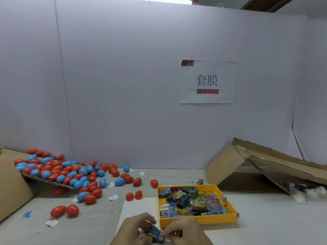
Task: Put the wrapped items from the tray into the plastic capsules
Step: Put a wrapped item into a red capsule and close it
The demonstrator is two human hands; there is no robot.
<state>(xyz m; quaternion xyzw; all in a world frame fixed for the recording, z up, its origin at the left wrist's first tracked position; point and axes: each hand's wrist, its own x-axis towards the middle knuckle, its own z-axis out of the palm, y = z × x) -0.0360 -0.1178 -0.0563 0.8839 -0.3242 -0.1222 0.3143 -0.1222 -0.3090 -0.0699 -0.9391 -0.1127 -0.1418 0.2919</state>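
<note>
Seen from a head-worn camera, a person's left hand (136,228) and right hand (184,232) meet at the bottom edge over a pale worktop (265,218). Both pinch one small dark wrapped item (156,234) between curled fingertips. It sits just in front of a yellow tray (198,222), which holds a heap of wrapped items (191,200) in shiny, crinkled, multicoloured foil. The held piece looks light, with a slick wrapper that probably crumples under pressure. A gentle pinch across its body, rather than by a loose foil edge, would likely hold best. Neither hand holds a capsule. Red and blue egg-shaped capsules (62,172) lie well to the left, piled on a tilted cardboard sheet (46,182) and spilled across the worktop. A few loose red ones (129,196) rest near the tray's left side. They look smooth and likely to roll. White paper scraps (113,197) are scattered among them, the only clutter between hands and capsules. A folded cardboard box (247,165) leans at the right, and a paper sign (208,82) hangs on the wall behind.
</note>
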